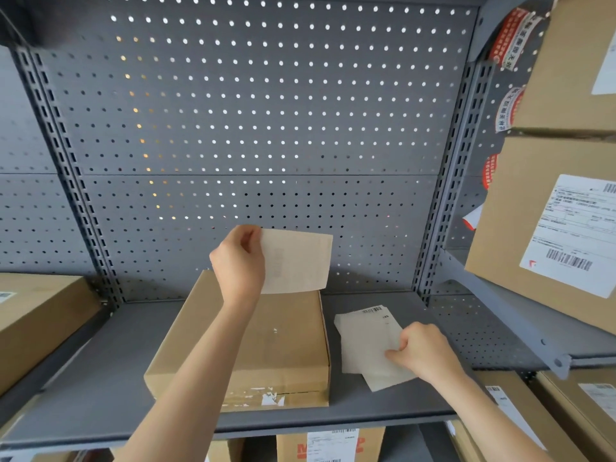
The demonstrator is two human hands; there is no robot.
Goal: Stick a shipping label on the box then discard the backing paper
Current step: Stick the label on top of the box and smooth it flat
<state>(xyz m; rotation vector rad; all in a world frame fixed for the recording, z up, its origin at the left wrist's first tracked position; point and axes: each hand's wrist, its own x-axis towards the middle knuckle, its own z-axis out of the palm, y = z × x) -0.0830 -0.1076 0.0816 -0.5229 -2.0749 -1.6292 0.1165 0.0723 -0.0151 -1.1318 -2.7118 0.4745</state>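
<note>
Left hand (238, 261) pinches a pale, semi-translucent sheet (295, 261) by its left edge, held upright above the far end of the brown box (266, 348); faint print shows through. Box lies flat on grey shelf (100, 378), worn tape along its near edge. Right hand (423, 350) grips loose label sheets (366, 338) just right of box.
</note>
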